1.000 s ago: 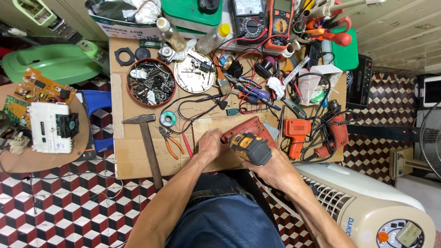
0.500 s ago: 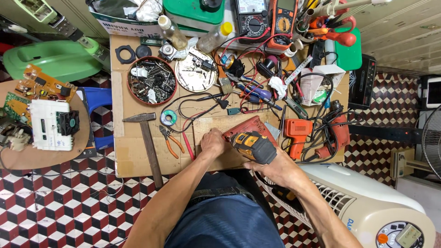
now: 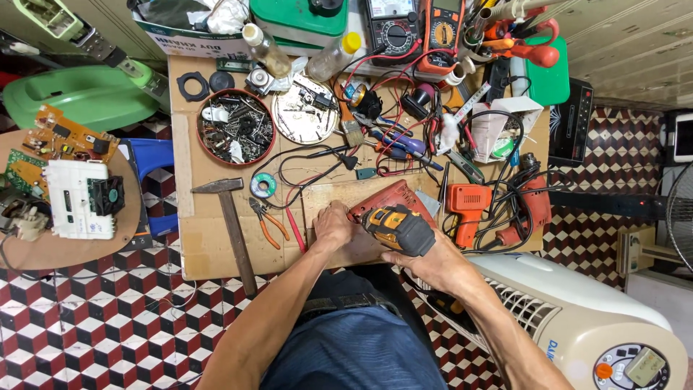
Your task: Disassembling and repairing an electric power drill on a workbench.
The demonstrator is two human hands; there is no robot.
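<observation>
My right hand (image 3: 427,261) grips a yellow and black power screwdriver (image 3: 395,227), its tip pointing left at a dark red power tool body (image 3: 390,197) lying on the wooden workbench (image 3: 209,249). My left hand (image 3: 333,225) presses down on the red tool's near left end, fingers curled over it. Both forearms reach up from the bottom of the head view.
A hammer (image 3: 231,220), pliers with orange handles (image 3: 267,222), a round tin of screws (image 3: 236,127), an orange drill (image 3: 465,206), multimeters (image 3: 415,25) and tangled wires crowd the bench. A round table with circuit boards (image 3: 61,180) stands left; a cream fan heater (image 3: 585,325) lies right.
Both hands and the screwdriver stay in place on the red tool; only the camera has shifted slightly.
</observation>
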